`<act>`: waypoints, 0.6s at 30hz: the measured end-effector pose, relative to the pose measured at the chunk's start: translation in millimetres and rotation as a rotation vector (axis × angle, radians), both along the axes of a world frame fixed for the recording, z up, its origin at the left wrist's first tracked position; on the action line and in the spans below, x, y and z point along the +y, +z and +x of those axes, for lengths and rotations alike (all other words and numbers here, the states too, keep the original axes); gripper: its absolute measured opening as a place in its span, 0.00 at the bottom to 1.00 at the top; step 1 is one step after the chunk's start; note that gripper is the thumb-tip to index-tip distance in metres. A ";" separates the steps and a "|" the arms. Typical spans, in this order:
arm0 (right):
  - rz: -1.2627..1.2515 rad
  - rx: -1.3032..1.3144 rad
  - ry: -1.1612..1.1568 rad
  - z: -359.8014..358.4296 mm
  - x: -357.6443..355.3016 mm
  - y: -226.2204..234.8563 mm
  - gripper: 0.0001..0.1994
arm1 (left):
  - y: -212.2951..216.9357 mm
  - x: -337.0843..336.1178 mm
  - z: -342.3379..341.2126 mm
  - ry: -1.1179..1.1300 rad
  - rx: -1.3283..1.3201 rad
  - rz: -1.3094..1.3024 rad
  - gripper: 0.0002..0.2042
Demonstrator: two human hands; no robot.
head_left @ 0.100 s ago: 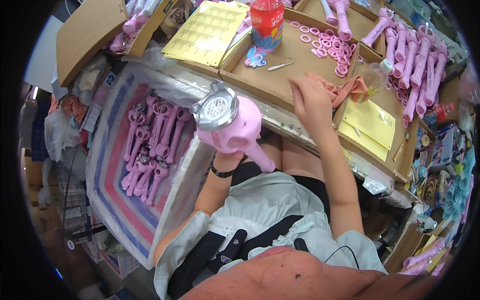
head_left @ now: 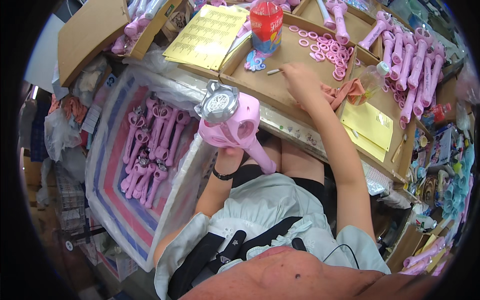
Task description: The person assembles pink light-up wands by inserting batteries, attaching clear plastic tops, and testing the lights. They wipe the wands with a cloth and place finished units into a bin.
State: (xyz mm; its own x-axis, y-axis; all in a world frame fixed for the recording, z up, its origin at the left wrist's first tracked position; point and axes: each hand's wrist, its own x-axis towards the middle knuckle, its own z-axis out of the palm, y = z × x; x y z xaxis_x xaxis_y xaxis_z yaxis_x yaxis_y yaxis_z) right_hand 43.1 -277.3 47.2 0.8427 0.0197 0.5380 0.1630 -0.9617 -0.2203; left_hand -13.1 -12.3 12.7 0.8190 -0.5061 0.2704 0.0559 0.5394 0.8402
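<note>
My left hand point(head_left: 231, 151) holds up a pink toy wand point(head_left: 234, 123) with a silver, patterned round head, gripping it from below near the head. The wand's handle points down to the right over my lap. My right hand point(head_left: 299, 80) reaches forward onto the cardboard tray point(head_left: 280, 87), fingers bent down next to a small white stick point(head_left: 274, 72) and a crumpled orange-pink cloth point(head_left: 345, 92). Whether it holds anything is hidden by the fingers. Pink rings point(head_left: 325, 50) lie farther back on the tray.
A striped woven bag point(head_left: 107, 195) at my left holds several finished pink wands point(head_left: 150, 145). More pink wand handles point(head_left: 410, 70) lie at the back right. Also there: a yellow printed sheet point(head_left: 210, 32), a red cup point(head_left: 266, 22), a plastic bottle point(head_left: 367, 82), yellow papers point(head_left: 370, 125).
</note>
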 end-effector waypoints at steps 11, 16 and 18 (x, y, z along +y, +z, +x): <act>0.374 -0.014 0.038 1.4 26.7 22.7 0.11 | 0.0 32.0 -5.1 0.052 -0.026 -0.154 0.54; 1.080 -0.402 0.364 -124.3 82.7 66.7 0.12 | -10.9 25.9 -14.8 0.023 -0.009 -0.114 0.55; 0.914 -0.433 0.354 -146.0 89.9 74.2 0.15 | -6.8 22.0 -18.5 0.005 0.005 -0.099 0.55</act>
State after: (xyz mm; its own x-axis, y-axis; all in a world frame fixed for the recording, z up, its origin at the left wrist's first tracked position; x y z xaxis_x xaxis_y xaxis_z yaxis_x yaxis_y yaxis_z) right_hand -102.9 -187.4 121.4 0.6018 -0.3361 0.7245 0.6374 -0.3445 -0.6893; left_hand -31.6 9.7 5.9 0.8231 -0.4729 0.3145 0.0571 0.6199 0.7826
